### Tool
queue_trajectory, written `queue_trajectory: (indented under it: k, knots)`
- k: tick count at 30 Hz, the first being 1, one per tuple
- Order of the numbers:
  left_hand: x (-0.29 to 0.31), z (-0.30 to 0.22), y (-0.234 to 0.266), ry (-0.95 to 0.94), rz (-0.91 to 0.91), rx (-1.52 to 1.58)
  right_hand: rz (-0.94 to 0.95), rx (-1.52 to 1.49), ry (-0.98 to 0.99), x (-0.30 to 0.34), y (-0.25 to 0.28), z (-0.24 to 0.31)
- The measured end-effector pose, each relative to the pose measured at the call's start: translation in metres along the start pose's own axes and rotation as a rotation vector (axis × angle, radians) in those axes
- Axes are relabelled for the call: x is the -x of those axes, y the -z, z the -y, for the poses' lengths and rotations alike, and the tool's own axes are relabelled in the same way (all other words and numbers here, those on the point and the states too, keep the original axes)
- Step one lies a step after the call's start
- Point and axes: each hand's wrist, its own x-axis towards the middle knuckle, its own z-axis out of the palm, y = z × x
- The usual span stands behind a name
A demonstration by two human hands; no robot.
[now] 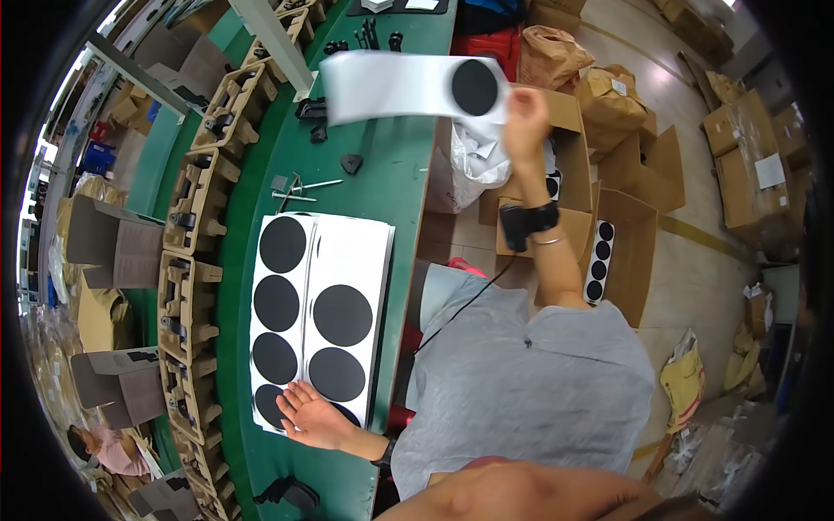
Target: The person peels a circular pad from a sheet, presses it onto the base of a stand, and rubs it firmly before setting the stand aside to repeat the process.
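In the head view, my right hand (524, 122) is raised above the table's right edge, pinching the end of a white sheet (391, 87). The sheet is blurred by motion and bears one large black disc (475, 87) near my fingers. My left hand (314, 418) lies palm up with fingers spread, over the near end of a stack of white sheets (352, 247) on the green table. Two columns of black discs (342, 315) show on that stack, and the far part of the right column is bare white. My left hand partly covers the nearest discs.
Moulded brown trays (189, 204) with black parts line the table's left side. Metal bolts (314, 185) and a small black part (351, 163) lie beyond the stack. Right of the table stand a white plastic bag (476, 169) and open cardboard boxes (638, 230), one holding a disc strip (599, 260).
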Motion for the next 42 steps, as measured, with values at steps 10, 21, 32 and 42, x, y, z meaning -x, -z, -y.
queue_trajectory:
  k: [10, 21, 32, 42]
  knots:
    - [0.014, -0.017, -0.002, -0.009, -0.003, -0.013, 0.444, 0.890, -0.838, 0.113, 0.171, -0.301]
    - [0.015, -0.013, -0.002, -0.055, -0.084, -0.040, 0.511, 0.561, -0.335, 0.210, 0.091, -0.201]
    - [-0.020, 0.022, 0.004, -0.142, -0.074, 0.003, 0.876, -0.666, -0.056, 0.133, -0.094, 0.130]
    - [-0.027, 0.040, -0.045, -0.225, 0.336, -1.467, 1.424, -0.694, 0.868, 0.230, -0.120, 0.186]
